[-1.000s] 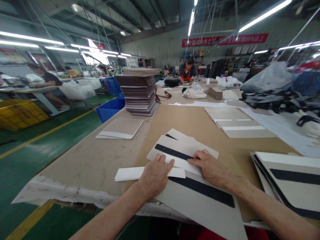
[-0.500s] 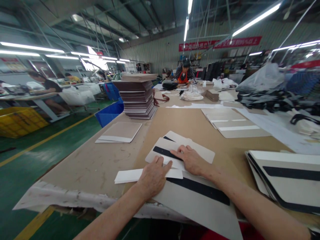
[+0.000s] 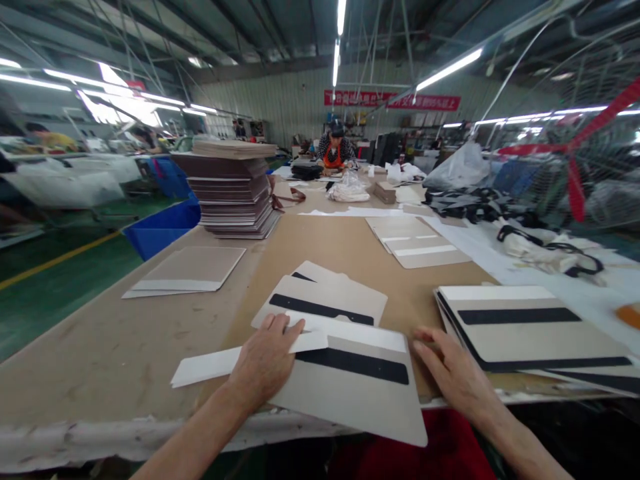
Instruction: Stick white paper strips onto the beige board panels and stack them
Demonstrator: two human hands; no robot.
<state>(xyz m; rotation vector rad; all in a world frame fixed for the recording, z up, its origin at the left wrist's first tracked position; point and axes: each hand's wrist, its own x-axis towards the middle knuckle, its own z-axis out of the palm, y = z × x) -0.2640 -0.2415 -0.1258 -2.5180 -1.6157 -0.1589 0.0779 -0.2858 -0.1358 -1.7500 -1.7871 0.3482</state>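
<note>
My left hand (image 3: 267,353) is closed over white strips (image 3: 205,367), which stick out from both sides of it. Under the strips' right end lies a grey-beige panel (image 3: 365,400) with a black band and a white strip along its top edge; its near corner overhangs the table edge. To the right of this panel, just off its side, my right hand (image 3: 447,367) has thumb and fingers apart with nothing visible in them. Beyond my left hand, more panels of the same kind (image 3: 345,293) fan out, partly overlapped by the near one.
A pile of black-banded panels (image 3: 515,337) sits at the right. Grey boards (image 3: 193,267) lie at the left, before a tall brown stack (image 3: 233,193). Other panels (image 3: 425,250) lie farther back. A co-worker (image 3: 336,150) is at the far end; a fan (image 3: 570,150) stands at the right.
My right hand has left the panels and moved right, beside the near panel. That panel's white top edge now shows. My view has turned right, while my left hand stays on the strips.
</note>
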